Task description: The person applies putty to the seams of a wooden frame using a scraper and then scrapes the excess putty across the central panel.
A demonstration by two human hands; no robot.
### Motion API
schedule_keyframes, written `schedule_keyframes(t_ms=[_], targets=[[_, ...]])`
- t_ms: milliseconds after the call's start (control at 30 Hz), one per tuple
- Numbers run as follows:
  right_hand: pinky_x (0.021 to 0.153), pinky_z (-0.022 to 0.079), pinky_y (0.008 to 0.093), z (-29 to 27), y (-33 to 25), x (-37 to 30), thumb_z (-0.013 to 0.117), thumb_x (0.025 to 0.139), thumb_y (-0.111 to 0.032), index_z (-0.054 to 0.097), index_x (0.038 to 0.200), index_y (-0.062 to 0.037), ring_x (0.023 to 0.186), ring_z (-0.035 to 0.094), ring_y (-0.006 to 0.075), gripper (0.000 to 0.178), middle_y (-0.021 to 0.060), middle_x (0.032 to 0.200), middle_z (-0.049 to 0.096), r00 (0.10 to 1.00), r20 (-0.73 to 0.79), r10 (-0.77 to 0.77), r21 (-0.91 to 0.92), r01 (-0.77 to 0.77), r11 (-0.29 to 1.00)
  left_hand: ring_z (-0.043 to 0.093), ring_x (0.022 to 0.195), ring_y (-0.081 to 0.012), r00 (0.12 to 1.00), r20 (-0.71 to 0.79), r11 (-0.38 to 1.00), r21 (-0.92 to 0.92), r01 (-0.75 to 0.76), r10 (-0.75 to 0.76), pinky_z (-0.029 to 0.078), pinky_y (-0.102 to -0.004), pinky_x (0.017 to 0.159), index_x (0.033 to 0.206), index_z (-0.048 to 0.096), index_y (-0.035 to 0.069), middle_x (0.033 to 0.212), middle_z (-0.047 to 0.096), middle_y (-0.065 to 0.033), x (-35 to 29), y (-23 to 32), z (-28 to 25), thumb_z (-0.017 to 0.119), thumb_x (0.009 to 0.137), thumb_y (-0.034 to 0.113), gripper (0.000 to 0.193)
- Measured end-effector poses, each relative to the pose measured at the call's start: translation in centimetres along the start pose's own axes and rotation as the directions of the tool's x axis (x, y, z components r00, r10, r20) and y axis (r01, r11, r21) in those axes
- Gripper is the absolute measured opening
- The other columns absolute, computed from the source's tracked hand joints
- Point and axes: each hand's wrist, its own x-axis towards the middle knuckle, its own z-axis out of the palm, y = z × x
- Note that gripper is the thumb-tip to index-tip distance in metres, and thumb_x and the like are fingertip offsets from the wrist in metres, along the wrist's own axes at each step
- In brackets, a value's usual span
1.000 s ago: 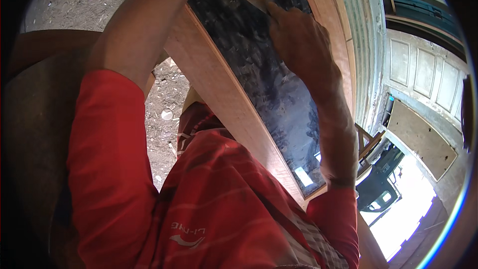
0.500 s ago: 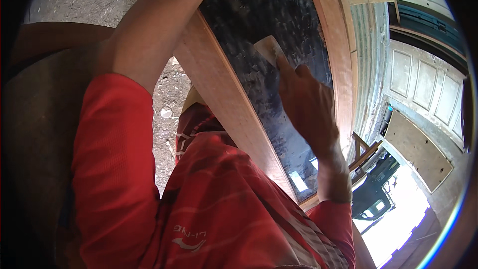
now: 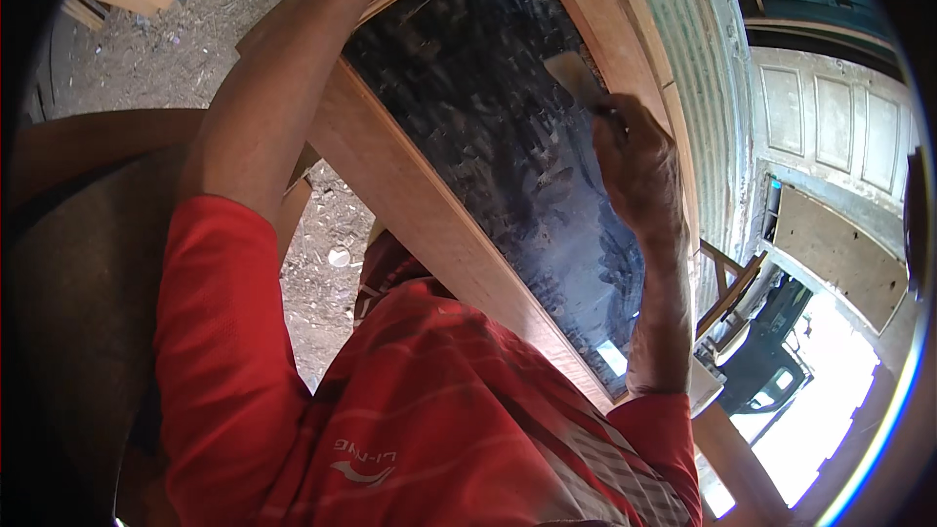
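Note:
My right hand is closed on a scraper with a flat, pale blade. The blade is over the dark glossy panel, near its right side. Pale smears and streaks cover much of that panel, and a bright reflection lies at its near end. A reddish wooden frame borders the panel. My left forearm reaches across the frame's far left part to the top edge of the picture, where the hand itself is cut off.
Littered bare ground lies to the left, with boards at the far left. Corrugated sheeting and a pale panelled door stand on the right. Below the door is a brown board. A dark curved surface lies beside my left arm.
My right hand has moved with the scraper to the right across the panel, toward the frame's right side. The whole view has shifted slightly, showing more ground at the upper left.

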Motion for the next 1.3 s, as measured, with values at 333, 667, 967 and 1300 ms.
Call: schedule_keyframes(t_ms=[333,667,967,1300], targets=[[0.073,0.056,0.0475,-0.5,3.4,-7.6,0.070,0.099,-0.011,0.063,0.118,-0.0068,0.086,0.075,0.0410,0.021,0.0220,0.094,0.073,0.929,-0.140,0.342,0.185,-0.314,0.931,0.070,0.106,-0.0428,0.966,0.103,0.884,0.389,-0.260,0.239,0.054,-0.0510,0.096,0.134,0.066,0.006,0.124,0.072,-0.0207,1.1,-3.5,-0.7,0.053,0.102,0.060,0.064],[0.067,0.051,0.0319,4.8,9.6,-22.1,0.069,0.102,-0.008,0.062,0.138,-0.0026,0.072,0.060,0.0134,0.037,0.0068,0.086,0.068,0.585,-0.418,0.694,0.344,-0.606,0.718,0.070,0.103,-0.0381,0.989,-0.145,0.995,-0.094,0.022,-0.036,0.054,-0.0478,0.096,0.127,0.069,0.002,0.116,0.072,-0.0200,-3.1,2.8,-2.3,0.073,0.095,0.044,0.053],[0.063,0.047,0.0312,6.9,10.4,-23.9,0.064,0.105,-0.014,0.061,0.139,0.0009,0.069,0.055,0.0140,0.038,0.0065,0.084,0.062,0.464,-0.452,0.762,0.381,-0.672,0.635,0.025,0.157,-0.0510,0.972,-0.039,0.927,0.312,-0.208,0.232,0.021,-0.0582,0.129,0.160,0.033,-0.009,0.167,0.030,-0.0350,-11.8,12.7,6.2,0.063,0.100,0.052,0.090],[0.068,0.050,0.0432,9.8,12.4,-25.3,0.056,0.110,-0.025,0.064,0.119,0.0048,0.075,0.061,0.0386,0.032,0.0217,0.091,0.063,0.485,-0.662,0.572,0.189,-0.631,0.753,0.028,0.156,-0.0510,0.904,0.230,0.926,-0.197,-0.321,0.362,0.017,-0.0596,0.129,0.158,0.041,-0.006,0.166,0.031,-0.0350,-17.8,19.7,6.2,0.071,0.096,0.046,0.086]])
